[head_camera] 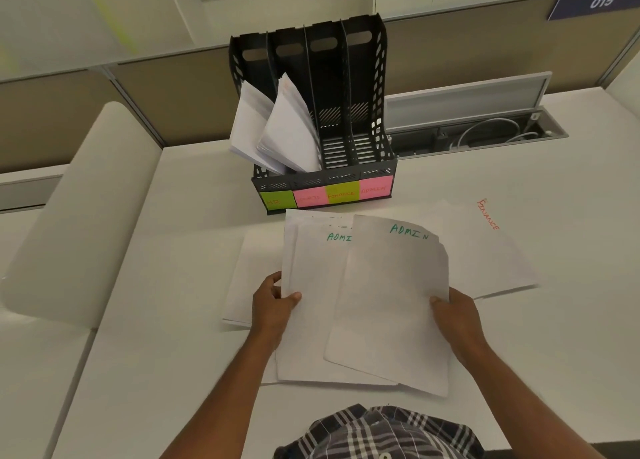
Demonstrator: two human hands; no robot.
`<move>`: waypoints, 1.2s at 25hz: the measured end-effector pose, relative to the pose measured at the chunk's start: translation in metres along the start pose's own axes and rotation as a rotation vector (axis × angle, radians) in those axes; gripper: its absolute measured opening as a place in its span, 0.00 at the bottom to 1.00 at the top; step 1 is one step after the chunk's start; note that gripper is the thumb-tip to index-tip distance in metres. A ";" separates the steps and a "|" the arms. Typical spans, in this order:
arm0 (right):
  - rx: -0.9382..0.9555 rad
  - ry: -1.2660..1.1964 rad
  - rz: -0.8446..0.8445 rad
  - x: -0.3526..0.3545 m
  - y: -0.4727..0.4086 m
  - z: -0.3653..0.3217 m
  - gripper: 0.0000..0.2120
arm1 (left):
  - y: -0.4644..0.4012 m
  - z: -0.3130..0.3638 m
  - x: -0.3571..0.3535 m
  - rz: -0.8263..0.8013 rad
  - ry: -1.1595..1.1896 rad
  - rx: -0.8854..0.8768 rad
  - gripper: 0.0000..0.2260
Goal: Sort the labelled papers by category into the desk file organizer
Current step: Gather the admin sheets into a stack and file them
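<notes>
A black desk file organizer (381, 140) stands at the desk's back, with four slots tagged HR, a pink note I cannot read, FINANCE and ADMIN. Papers (277, 129) lean out of its two left slots; the two right slots look empty. My left hand (273, 306) grips a stack of sheets whose top one reads ADMIN (311, 285). My right hand (457, 316) holds another ADMIN sheet (388, 296) overlapping that stack. A FINANCE paper (485, 251) lies flat on the desk to the right. More sheets (239, 285) lie under the left stack.
An open cable tray (485, 133) with wires runs behind the organizer on the right. A cream curved panel (86, 216) stands at the left. A partition wall with a sign reading 015 (595, 3) closes off the back.
</notes>
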State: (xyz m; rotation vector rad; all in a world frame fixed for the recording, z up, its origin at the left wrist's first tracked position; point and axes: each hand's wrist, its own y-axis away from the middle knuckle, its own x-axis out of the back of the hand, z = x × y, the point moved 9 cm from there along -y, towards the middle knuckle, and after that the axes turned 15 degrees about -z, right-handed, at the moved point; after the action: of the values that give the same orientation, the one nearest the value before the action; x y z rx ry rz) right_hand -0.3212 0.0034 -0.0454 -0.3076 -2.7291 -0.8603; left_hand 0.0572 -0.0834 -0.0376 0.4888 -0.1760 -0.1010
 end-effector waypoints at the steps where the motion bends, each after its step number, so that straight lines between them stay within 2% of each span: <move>1: 0.004 -0.004 -0.014 -0.001 -0.001 -0.001 0.13 | 0.000 -0.003 -0.002 -0.037 0.059 0.002 0.24; 5: 0.044 -0.149 -0.089 -0.007 -0.005 -0.011 0.08 | -0.001 -0.006 -0.006 -0.190 0.261 -0.012 0.25; 8: 0.081 -0.274 -0.190 -0.020 -0.008 -0.025 0.12 | -0.001 -0.003 -0.009 -0.295 0.320 -0.030 0.23; 11: 0.099 -0.269 -0.246 -0.031 -0.012 -0.033 0.15 | -0.001 0.000 -0.014 -0.356 0.387 -0.039 0.19; 14: 0.118 -0.202 -0.255 -0.038 -0.013 -0.036 0.09 | -0.002 -0.003 -0.014 -0.294 0.425 -0.012 0.09; 18: 0.140 -0.102 -0.237 -0.043 -0.009 -0.033 0.08 | -0.005 -0.008 -0.005 -0.063 0.191 0.060 0.08; 23: 0.167 0.120 -0.214 -0.041 -0.002 -0.036 0.09 | -0.014 0.003 -0.019 -0.089 -0.127 0.064 0.04; 28: 0.117 0.159 -0.185 -0.036 -0.002 -0.034 0.08 | -0.013 -0.004 -0.020 -0.071 0.100 0.057 0.07; 30: 0.065 0.181 -0.186 -0.039 -0.003 -0.030 0.15 | -0.011 -0.010 -0.017 -0.063 0.172 0.054 0.11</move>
State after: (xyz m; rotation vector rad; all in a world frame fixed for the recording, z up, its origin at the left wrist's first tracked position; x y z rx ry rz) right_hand -0.2800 -0.0218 -0.0351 0.0367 -2.6382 -0.8009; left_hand 0.0420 -0.0865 -0.0541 0.5546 0.0052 -0.1157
